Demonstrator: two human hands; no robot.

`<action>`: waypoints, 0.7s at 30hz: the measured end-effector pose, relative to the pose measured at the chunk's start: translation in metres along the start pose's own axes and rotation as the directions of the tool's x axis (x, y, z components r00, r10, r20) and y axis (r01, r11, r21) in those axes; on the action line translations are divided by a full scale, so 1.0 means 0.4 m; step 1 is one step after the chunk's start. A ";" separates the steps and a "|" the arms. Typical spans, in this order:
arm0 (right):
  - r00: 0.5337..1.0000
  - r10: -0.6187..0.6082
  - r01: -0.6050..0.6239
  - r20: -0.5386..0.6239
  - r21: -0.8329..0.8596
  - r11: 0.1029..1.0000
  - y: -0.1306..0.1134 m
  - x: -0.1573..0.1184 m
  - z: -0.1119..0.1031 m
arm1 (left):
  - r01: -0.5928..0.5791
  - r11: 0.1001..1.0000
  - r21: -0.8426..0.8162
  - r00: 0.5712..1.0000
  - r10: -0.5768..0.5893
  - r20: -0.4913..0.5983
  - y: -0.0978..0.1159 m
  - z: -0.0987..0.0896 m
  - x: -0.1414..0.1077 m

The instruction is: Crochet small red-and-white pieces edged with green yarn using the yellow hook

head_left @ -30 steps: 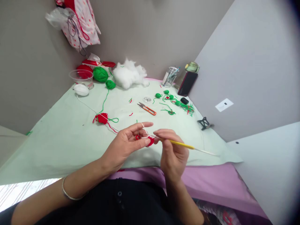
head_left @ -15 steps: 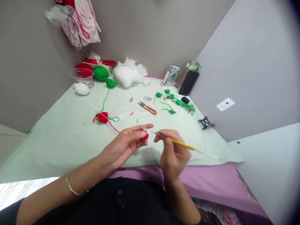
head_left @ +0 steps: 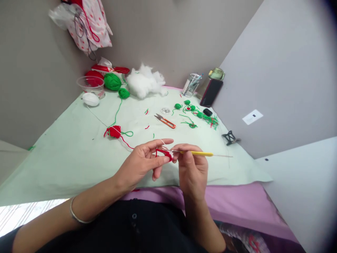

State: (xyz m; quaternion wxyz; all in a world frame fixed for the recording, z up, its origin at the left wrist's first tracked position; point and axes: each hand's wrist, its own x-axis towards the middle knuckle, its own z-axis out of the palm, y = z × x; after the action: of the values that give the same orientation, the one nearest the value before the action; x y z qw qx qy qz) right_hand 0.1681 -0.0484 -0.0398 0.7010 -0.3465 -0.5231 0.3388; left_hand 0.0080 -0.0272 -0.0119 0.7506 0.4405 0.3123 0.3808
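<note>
Between thumb and fingers, my left hand pinches a small red and white crochet piece. Its index finger is stretched out with white yarn over it. My right hand grips a crochet hook by its yellow handle, and the metal tip reaches to the piece at the left fingertips. Whether the tip sits inside a stitch is too small to tell. A red strand runs from the left hand to a red bundle of yarn on the table, where white and green strands also lie.
Orange thread snips lie mid-table. White stuffing, green yarn balls, a white yarn ball and a clear tub stand at the back. At right are small green balls, a phone and a plastic cup.
My right hand has moved left with the hook, bringing its tip to the crochet piece. The piece has turned in my left hand and shows more white along its edge.
</note>
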 end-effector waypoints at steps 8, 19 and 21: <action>0.999 0.050 -0.050 -0.003 -0.012 0.999 0.003 0.013 0.002 | 0.018 0.973 -0.231 1.000 -0.017 0.008 0.009 0.009 0.001; 0.996 -0.049 0.054 0.070 -0.068 0.996 -0.035 0.010 -0.017 | -0.086 0.996 -0.011 0.995 0.085 -0.062 0.020 0.000 -0.004; 0.990 -0.114 0.125 0.083 -0.134 0.983 -0.044 0.001 -0.019 | -0.110 0.993 0.034 0.992 0.112 -0.065 0.019 -0.001 -0.005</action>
State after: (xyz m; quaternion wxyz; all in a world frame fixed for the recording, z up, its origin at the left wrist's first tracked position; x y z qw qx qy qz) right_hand 0.1775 -0.0583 -0.0263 0.6742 -0.3494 -0.5913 0.2716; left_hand 0.0045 -0.0262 -0.0050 0.7106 0.4556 0.3181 0.4317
